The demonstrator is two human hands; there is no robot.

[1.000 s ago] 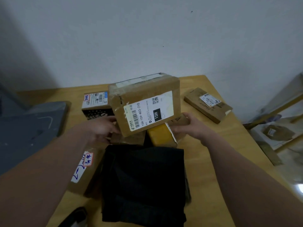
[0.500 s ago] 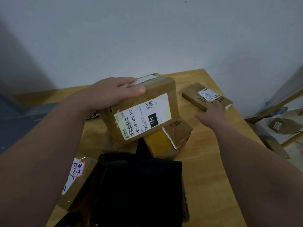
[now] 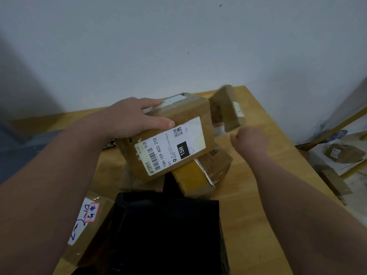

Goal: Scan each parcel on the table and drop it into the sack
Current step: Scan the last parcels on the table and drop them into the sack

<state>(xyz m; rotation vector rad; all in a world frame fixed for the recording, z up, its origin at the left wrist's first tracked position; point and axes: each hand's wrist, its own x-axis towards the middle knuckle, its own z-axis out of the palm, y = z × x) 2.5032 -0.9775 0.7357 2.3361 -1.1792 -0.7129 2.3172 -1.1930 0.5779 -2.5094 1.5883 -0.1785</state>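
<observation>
L hand [image 3: 137, 118] grips big box [image 3: 178, 139] from above; R hand [image 3: 250, 141] pinches raised flat pkg [image 3: 226, 108]. Looks early; other pkgs [image 3: 200, 175] left on table [image 3: 248, 195].

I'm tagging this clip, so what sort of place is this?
Likely a parcel sorting or pickup room: a barcode-labelled parcel among other taped boxes on a wooden table, and more parcels lower down beside it.

Head cam, wide-angle: looks fwd & down, close over table [image 3: 248, 195], facing wall [image 3: 178, 46].
</observation>
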